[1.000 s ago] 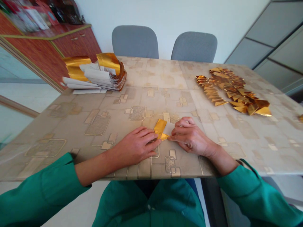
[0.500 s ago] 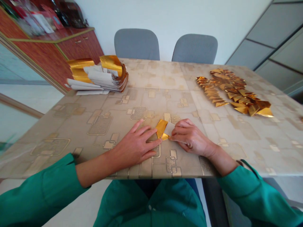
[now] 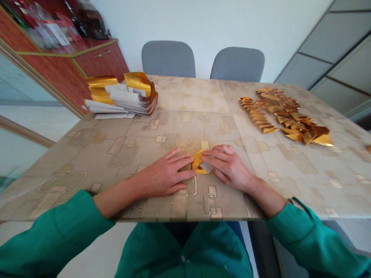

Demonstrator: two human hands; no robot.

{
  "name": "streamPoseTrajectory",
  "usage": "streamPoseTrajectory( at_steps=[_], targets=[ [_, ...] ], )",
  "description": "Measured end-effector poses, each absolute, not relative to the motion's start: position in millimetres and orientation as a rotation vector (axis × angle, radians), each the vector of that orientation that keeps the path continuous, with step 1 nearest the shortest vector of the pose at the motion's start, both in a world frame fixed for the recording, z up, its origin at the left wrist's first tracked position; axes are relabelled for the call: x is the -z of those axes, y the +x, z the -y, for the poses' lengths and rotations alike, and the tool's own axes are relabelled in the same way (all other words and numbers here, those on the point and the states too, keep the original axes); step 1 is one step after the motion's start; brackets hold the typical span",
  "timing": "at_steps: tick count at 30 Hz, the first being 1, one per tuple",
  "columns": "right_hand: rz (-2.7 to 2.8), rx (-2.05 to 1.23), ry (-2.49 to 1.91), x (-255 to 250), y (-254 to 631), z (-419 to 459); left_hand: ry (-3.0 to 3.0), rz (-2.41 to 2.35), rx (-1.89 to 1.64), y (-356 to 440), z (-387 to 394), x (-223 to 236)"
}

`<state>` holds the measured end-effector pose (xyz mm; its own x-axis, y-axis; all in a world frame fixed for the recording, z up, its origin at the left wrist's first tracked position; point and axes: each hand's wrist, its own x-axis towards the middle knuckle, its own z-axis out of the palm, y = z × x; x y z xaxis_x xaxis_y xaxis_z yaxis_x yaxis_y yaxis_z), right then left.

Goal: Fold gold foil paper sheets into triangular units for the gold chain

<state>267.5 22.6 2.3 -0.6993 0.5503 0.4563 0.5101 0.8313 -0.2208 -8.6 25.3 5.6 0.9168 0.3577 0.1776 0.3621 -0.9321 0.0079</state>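
On tabletop (image 3: 199, 119), gold paper (image 3: 197, 159) between both hands (image 3: 166, 175)

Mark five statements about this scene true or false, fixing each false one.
1. The left hand touches the small folded gold-and-white paper. True.
2. The right hand rests on the loose stack of gold-and-white sheets. False: its fingers are on the folded paper.
3. The heap of pointed, shiny gold paper pieces lies right of that stack. True.
4. Two rounded gray chair backs stand beyond the beige patterned table. True.
5. Both long sleeves are red. False: they are green.
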Motion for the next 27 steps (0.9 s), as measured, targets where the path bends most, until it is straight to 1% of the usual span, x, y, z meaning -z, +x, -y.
streamPoseTrajectory(
  at_steps=[6,10,14,27],
  targets=[
    [2.582,-0.108,-0.929,2.9,273.0,-28.0,-2.961,0.684,0.355,2.8,-27.0,-2.7],
    [2.615,-0.122,-0.945,-1.6,270.0,-23.3,-2.896,0.611,0.473,5.5,-35.5,-3.9],
    [2.63,-0.165,-0.938,-3.2,264.5,-18.6,-2.921,0.486,0.444,6.7,-37.0,-4.2],
    [2.624,-0.328,-0.901,-4.9,269.7,-20.4,-2.817,0.519,0.405,10.9,-33.9,-1.2]
  ],
)
